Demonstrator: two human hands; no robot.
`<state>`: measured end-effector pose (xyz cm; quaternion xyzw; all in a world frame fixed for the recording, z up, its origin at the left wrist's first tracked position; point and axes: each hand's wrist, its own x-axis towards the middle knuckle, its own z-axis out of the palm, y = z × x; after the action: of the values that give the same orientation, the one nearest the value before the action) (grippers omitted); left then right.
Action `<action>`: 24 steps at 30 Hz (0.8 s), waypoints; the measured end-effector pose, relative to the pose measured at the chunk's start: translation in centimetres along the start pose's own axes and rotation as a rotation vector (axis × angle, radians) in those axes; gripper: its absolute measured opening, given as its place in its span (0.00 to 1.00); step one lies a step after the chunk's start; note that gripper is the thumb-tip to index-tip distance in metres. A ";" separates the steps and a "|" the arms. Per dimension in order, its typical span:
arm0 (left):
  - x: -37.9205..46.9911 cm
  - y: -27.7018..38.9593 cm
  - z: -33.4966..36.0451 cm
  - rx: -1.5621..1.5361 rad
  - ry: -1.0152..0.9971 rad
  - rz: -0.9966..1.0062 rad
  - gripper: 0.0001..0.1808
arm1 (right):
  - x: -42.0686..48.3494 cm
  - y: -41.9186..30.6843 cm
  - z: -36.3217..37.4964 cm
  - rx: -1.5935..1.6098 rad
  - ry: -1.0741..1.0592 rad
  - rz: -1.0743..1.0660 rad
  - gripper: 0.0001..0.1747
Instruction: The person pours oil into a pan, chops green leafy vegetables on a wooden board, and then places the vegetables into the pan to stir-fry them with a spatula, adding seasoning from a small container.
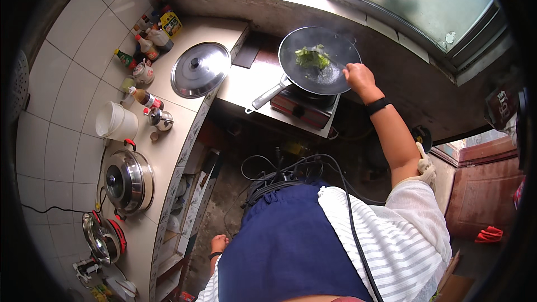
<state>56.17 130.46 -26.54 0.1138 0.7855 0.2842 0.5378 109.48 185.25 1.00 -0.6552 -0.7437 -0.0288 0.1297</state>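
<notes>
A dark wok (293,76) rests on a portable gas stove (303,108), its grey long handle (269,95) pointing towards the lower left. Inside lies a small heap of leafy greens (313,56), with steam rising from it. My right hand (359,78) is over the wok's right rim, closed around the handle of a cooking spatula (334,63). The spatula shows only faintly against the dark pan, and its grip is hidden in my fist. Low at my side hangs my left hand (219,243), fingers curled, with nothing visible in it.
A metal lid (200,70) lies on the tiled counter (184,117) to the left. Sauce bottles (147,47), a white bucket (121,121), a glass cruet (160,119) and a lidded steel pot (129,181) line the wall. Black cables (335,161) loop before my waist.
</notes>
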 end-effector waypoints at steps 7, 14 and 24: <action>-2.9 4.1 2.4 0.095 0.069 -0.020 0.07 | -3.5 -0.7 -9.1 -0.157 -0.075 -0.069 0.11; -3.5 5.6 2.4 0.176 0.130 0.015 0.06 | -4.8 0.0 -6.3 -0.148 -0.136 -0.093 0.10; -4.3 3.2 1.6 0.132 0.165 -0.019 0.07 | 3.6 7.8 -10.0 0.108 -0.414 0.381 0.24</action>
<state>58.94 131.48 -21.83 0.1175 0.8452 0.2350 0.4654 118.30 187.65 10.50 -0.7672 -0.6183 0.1700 0.0128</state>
